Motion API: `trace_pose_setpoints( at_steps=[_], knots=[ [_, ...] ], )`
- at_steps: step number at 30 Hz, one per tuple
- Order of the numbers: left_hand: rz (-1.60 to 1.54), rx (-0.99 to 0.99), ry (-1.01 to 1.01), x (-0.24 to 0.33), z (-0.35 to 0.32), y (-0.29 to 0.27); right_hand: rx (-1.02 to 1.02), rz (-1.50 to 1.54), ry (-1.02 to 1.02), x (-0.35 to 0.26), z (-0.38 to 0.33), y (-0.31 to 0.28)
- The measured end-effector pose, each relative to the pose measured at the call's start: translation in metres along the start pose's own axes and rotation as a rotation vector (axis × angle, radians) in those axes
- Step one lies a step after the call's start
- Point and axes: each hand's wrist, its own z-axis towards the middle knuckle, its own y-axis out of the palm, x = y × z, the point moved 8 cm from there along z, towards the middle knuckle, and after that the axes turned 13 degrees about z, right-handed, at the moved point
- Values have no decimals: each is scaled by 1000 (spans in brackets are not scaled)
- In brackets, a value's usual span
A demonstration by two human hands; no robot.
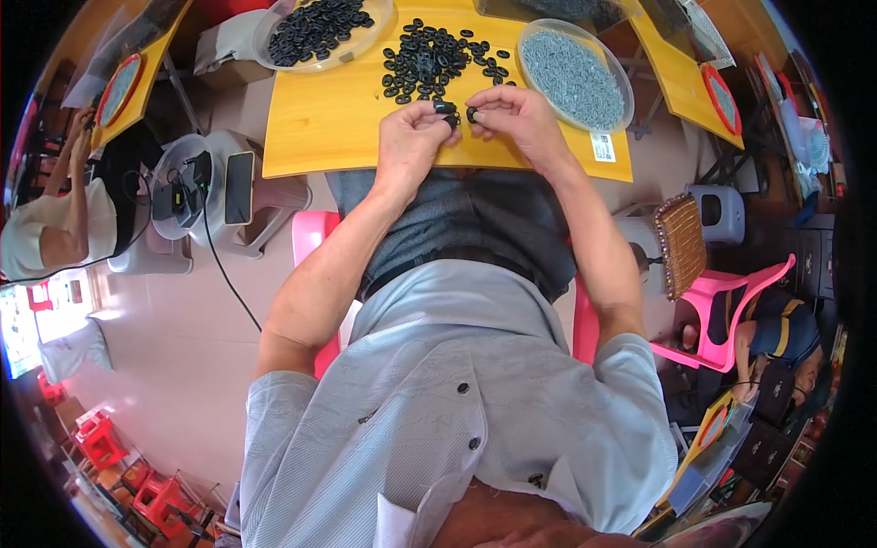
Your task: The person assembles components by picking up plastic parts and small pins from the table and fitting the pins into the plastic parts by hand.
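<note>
Both of my hands are close together over the front of the yellow table. My left hand is closed, with a small black part at its fingertips. A black sleeve-like piece sits at the tip of its index finger. Pinched between thumb and forefinger of my right hand is a small black oval part, apart from the left hand's piece. Just beyond my fingers lies a loose pile of black oval parts, some with openings through them.
A clear round tub of black parts stands at the far left, a round tray of small silvery pieces at the right. A phone rests on a stool at left. A pink chair stands to the right. Other people sit at both sides.
</note>
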Motion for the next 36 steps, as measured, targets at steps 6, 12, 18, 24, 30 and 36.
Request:
trace_pose_setpoints(
  at_steps=[6,12,18,24,30,36],
  knots=[
    [-1,-9,-7,2,-2,2,-10,0,-7,0,-1,2],
    [-2,-28,-2,1,-1,3,-8,36,-7,1,-1,8],
    [-25,-17,-21,3,-3,2,-8,25,-1,2,-1,5],
    [-14,-2,-39,4,-3,2,-2,45,4,4,-1,5],
    [-40,17,-56,5,-5,1,29,57,-26,2,-1,6],
    [-49,41,-58,5,-5,0,65,41,-16,5,-1,6]
  ],
)
